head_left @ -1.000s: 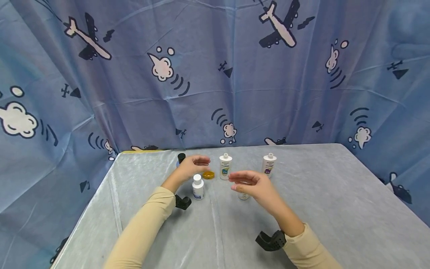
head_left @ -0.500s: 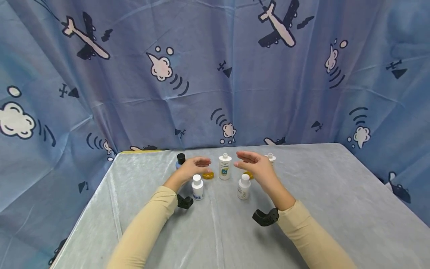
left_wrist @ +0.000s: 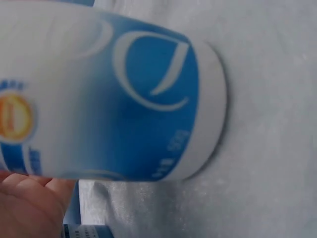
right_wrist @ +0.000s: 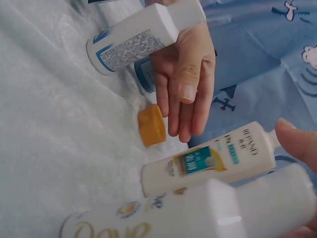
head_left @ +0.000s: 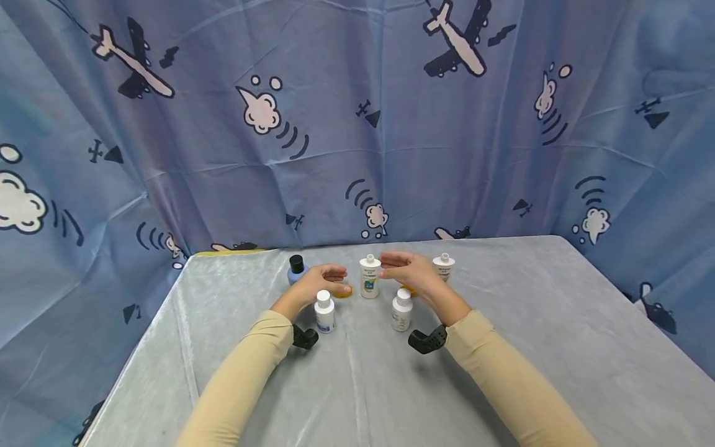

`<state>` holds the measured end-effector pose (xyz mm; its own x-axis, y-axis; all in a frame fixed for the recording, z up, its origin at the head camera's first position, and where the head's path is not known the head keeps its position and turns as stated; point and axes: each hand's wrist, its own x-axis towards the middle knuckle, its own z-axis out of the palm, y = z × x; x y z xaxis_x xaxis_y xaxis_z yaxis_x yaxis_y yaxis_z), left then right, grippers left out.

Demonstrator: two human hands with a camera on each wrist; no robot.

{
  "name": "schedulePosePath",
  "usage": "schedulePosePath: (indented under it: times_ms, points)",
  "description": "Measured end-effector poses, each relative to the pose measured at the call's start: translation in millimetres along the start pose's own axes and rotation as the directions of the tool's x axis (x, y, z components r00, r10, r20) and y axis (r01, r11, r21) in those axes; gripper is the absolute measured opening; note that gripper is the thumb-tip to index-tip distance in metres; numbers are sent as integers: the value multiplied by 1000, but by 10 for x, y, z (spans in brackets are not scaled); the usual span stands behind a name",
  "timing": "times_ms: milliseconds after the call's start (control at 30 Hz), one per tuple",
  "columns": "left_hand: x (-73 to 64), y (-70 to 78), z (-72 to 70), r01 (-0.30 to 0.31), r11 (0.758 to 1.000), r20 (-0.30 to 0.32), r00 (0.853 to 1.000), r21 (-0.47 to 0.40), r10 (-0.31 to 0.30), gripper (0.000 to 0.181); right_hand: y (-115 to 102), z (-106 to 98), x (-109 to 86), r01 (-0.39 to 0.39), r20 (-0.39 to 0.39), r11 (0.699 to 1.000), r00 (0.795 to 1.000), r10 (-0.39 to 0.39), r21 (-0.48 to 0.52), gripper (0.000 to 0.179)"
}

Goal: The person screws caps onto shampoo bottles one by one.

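My left hand (head_left: 323, 284) hovers with relaxed, extended fingers above an orange cap (head_left: 343, 292), holding nothing. In front of it stands a small white bottle (head_left: 324, 315); its blue label fills much of the left wrist view. Fingers likewise extended, my right hand (head_left: 414, 275) is beside a white bottle (head_left: 369, 279) with a narrow neck. In the head view its fingertips overlap that bottle's right edge. A second small white-capped bottle (head_left: 401, 313) stands below the right hand, and a second orange cap (head_left: 410, 290) is partly hidden behind it.
A blue bottle with a black cap (head_left: 296, 270) stands behind my left hand. Another narrow-necked white bottle (head_left: 444, 266) is partly covered by the right hand. Grey cloth (head_left: 503, 310) covers the table, and a patterned blue curtain (head_left: 324, 124) hangs behind it.
My right hand has moved away from me over the small right bottle, then left toward the middle narrow-necked bottle. The left hand stays nearly in place. The head view has shifted slightly.
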<state>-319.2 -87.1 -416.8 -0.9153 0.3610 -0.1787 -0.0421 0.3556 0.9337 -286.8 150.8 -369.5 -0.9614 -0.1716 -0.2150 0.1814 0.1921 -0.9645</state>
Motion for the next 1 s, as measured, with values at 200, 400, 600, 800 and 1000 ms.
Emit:
schedulePosePath:
  times_ms: [200, 400, 600, 800, 1000]
  points:
    - [18, -11, 1, 25, 999, 11, 1000, 37, -25, 59, 46, 50, 93, -44, 24, 996, 999, 42, 80, 62]
    - [51, -20, -4, 46, 997, 40, 998, 66, -49, 60, 99, 73, 174, -61, 13, 997, 998, 60, 57, 63]
    - [86, -59, 10, 48, 994, 57, 997, 99, -54, 57, 126, 80, 215, -93, 26, 996, 995, 93, -4, 62]
    - [110, -96, 11, 32, 988, 40, 998, 148, -38, 51, 121, 58, 260, -118, 41, 993, 992, 118, 13, 61]
    - [153, -147, 7, 18, 987, 39, 999, 162, -25, 47, 131, 51, 309, -131, 68, 991, 989, 130, 17, 60]
